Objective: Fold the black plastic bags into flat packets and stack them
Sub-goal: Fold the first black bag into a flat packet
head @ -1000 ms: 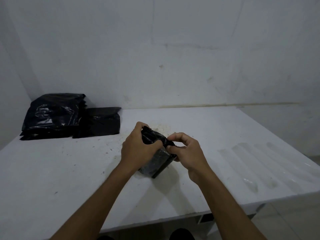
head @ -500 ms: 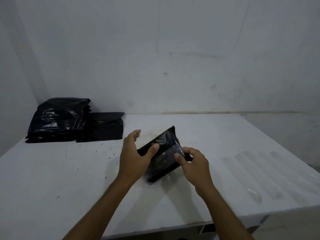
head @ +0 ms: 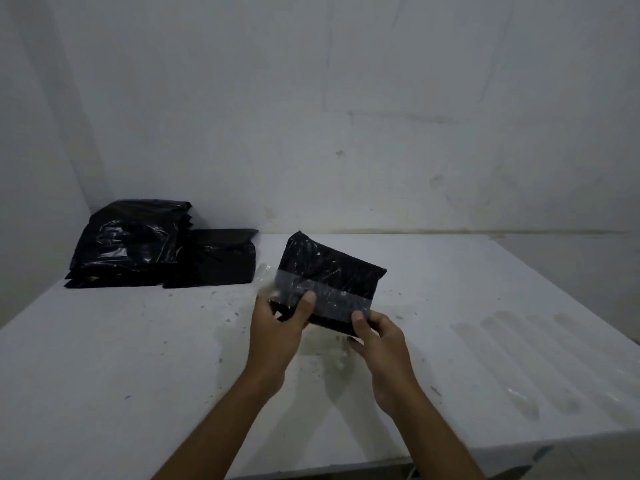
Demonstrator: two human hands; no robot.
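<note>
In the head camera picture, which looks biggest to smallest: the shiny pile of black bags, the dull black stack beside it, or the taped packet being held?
1. Shiny pile of black bags.
2 and 3. Dull black stack and taped packet look alike; the packet is nearer the camera, so I won't rank them.

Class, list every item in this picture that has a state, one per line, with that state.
Folded black plastic packet: held up off the table, clear tape band across it.
Left hand: gripping the packet's left end.
Right hand: pinching its lower right edge.
Glossy black bag pile: stacked at the table's far left.
Matte black packet stack: beside that pile.
</note>
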